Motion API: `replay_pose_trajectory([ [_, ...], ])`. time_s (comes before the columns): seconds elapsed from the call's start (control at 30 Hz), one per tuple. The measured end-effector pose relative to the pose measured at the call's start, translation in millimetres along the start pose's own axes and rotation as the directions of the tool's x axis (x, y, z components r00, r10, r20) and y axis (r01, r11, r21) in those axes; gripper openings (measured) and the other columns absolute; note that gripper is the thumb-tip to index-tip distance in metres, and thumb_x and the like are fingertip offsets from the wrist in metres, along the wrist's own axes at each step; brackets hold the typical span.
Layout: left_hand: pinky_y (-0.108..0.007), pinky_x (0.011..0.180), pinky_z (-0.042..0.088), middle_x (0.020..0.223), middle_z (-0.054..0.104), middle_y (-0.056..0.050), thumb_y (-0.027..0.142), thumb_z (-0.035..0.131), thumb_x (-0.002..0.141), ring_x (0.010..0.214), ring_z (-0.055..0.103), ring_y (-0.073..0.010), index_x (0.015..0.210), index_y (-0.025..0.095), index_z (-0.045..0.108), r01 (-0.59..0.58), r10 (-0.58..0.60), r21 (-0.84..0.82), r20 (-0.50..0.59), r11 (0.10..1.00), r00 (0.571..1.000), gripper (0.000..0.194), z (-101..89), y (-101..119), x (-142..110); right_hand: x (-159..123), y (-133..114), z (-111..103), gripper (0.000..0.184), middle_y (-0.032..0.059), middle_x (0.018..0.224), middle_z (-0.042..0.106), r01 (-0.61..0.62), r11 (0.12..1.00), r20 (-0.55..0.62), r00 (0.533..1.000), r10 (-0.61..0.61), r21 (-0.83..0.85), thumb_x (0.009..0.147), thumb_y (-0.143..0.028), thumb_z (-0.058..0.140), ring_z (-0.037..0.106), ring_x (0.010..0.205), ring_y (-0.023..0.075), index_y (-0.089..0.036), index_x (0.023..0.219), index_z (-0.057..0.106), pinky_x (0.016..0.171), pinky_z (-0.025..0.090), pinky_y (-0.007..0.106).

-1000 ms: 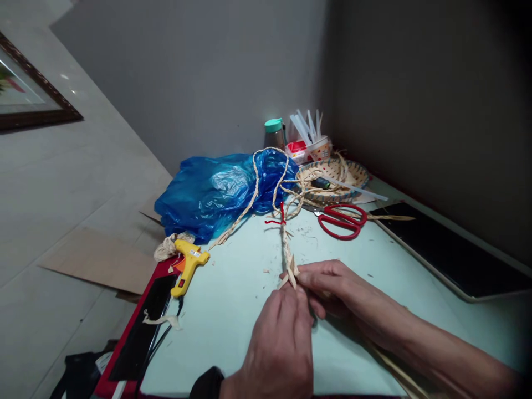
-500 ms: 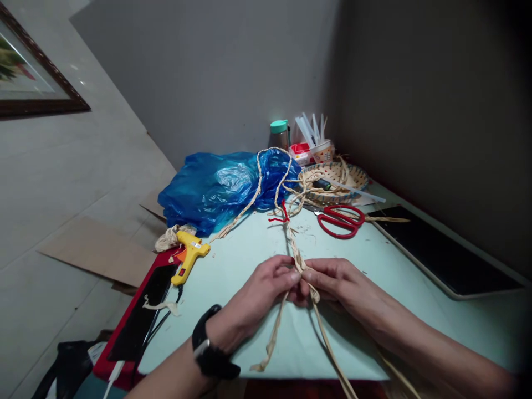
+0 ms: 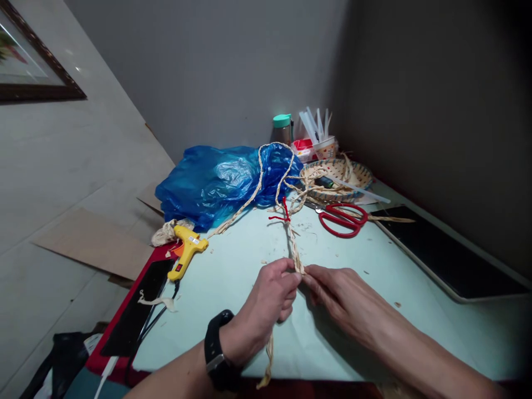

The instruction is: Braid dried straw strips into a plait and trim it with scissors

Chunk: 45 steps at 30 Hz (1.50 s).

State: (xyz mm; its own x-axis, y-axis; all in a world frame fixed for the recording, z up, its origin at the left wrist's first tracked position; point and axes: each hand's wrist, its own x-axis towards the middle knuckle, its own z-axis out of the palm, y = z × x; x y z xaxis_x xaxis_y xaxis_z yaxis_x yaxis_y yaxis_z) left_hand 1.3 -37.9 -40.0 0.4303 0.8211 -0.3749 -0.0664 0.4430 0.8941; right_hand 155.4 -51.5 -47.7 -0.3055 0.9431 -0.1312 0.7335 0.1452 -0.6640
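Observation:
A pale straw-coloured braid [image 3: 292, 244] runs down the table toward me, with a red tie [image 3: 285, 213] around its upper part. At its lower end my left hand [image 3: 276, 293], wearing a black watch on the wrist, pinches the braid between thumb and fingers. My right hand [image 3: 332, 291] meets it from the other side, its fingers closed at the same spot. A loose strand [image 3: 269, 354] hangs below my left hand to the table's front edge. The other strands are hidden behind my hands.
Red-handled scissors [image 3: 343, 220] lie beyond my right hand, before a woven basket [image 3: 361, 180]. A blue plastic bag [image 3: 208, 180] and yellow glue gun [image 3: 187, 252] are on the left. A dark tablet-like panel [image 3: 453, 249] lies right; a green-lidded bottle [image 3: 282, 130] stands behind.
Both hands have closed in at the braid's end, and the right hand has turned with its back upward. The long strands that hung below are out of sight; one remains visible.

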Motion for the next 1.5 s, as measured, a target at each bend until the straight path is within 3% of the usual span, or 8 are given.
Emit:
replay_pose_trajectory([
  [0.17,-0.025,0.041,0.010,0.051,0.022,0.010,0.023,0.050,0.086,0.044,0.013,-0.0062,0.072,0.018,0.049,-0.043,0.051,0.105,-0.067,0.994,0.996,0.016,4.0,-1,1,-2,-4,-2,0.022,0.0015,0.065,0.064,0.000,0.940,-0.038,0.999,-0.013,-0.341,0.082,-0.003,0.043,0.055,0.052,0.0165,-0.021,0.080,0.056,0.051,0.026,0.028],
  [0.33,-0.024,0.044,0.011,0.053,0.024,0.009,0.025,0.049,0.088,0.047,0.015,-0.0063,0.068,0.018,0.045,-0.085,0.098,0.142,-0.089,0.986,0.991,0.021,5.0,-8,1,-5,-10,-2,0.029,0.0087,0.075,0.066,0.081,0.732,-0.154,0.956,-0.248,-0.676,0.069,0.003,0.050,0.064,0.068,0.0261,-0.019,0.082,0.061,0.046,0.028,0.030],
  [0.8,-0.023,0.047,0.017,0.054,0.039,0.006,0.027,0.053,0.086,0.047,0.023,-0.0063,0.061,0.015,0.052,-0.139,0.158,0.181,-0.093,0.974,0.983,0.028,10.2,-3,-4,-21,-21,22,0.025,0.0105,0.065,0.063,0.047,0.707,-0.254,0.915,-0.314,-0.706,0.076,-0.001,0.048,0.057,0.051,0.0223,-0.019,0.082,0.064,0.043,0.032,0.031],
  [1.1,-0.022,0.044,0.011,0.057,0.039,0.007,0.030,0.065,0.081,0.046,0.019,-0.0044,0.086,0.011,0.065,-0.088,0.089,0.018,-0.086,0.996,0.992,0.020,4.2,-6,-6,-34,-29,36,0.029,0.0113,0.067,0.059,0.095,0.458,-0.200,0.808,-0.554,-0.884,0.071,0.001,0.046,0.054,0.055,0.0225,-0.006,0.091,0.066,0.044,0.036,0.032],
  [1.2,-0.021,0.043,0.011,0.060,0.046,0.005,0.026,0.065,0.081,0.044,0.020,-0.0031,0.089,0.010,0.066,-0.089,0.087,-0.020,-0.090,0.996,0.992,0.018,0.8,-5,-7,-41,-21,20,0.025,0.0090,0.076,0.062,0.251,0.614,-0.229,0.771,-0.594,-0.748,0.087,-0.016,0.048,0.057,0.063,0.0222,-0.011,0.104,0.064,0.051,0.041,0.033],
  [1.33,-0.017,0.052,0.032,0.071,0.060,-0.002,0.025,0.065,0.081,0.053,0.044,-0.0052,0.089,0.010,0.067,-0.097,0.094,-0.115,-0.028,0.989,0.995,0.017,-3.7,-4,-6,-31,-7,-10,0.027,0.0092,0.093,0.066,0.250,0.914,-0.370,0.855,-0.363,-0.319,0.098,-0.033,0.039,0.062,0.080,0.0224,-0.020,0.103,0.062,0.068,0.046,0.034],
  [1.43,-0.017,0.055,0.035,0.073,0.060,-0.003,0.027,0.066,0.081,0.059,0.050,-0.0076,0.093,0.011,0.066,-0.091,0.091,-0.138,-0.004,0.986,0.996,0.020,-4.0,-4,-6,-8,-2,-18,0.031,0.0080,0.096,0.069,0.140,0.985,-0.142,0.982,-0.125,0.102,0.098,-0.041,0.040,0.064,0.082,0.0219,-0.020,0.109,0.060,0.073,0.047,0.034],
  [1.5,-0.017,0.053,0.033,0.071,0.057,-0.001,0.027,0.065,0.082,0.058,0.048,-0.0072,0.098,0.012,0.064,-0.096,0.096,-0.144,-0.002,0.985,0.995,0.022,-4.0,-5,-7,5,-2,-16,0.030,0.0070,0.100,0.070,0.101,0.934,0.026,0.993,-0.117,0.342,0.097,-0.038,0.043,0.064,0.086,0.0213,-0.020,0.113,0.060,0.079,0.048,0.034],
])
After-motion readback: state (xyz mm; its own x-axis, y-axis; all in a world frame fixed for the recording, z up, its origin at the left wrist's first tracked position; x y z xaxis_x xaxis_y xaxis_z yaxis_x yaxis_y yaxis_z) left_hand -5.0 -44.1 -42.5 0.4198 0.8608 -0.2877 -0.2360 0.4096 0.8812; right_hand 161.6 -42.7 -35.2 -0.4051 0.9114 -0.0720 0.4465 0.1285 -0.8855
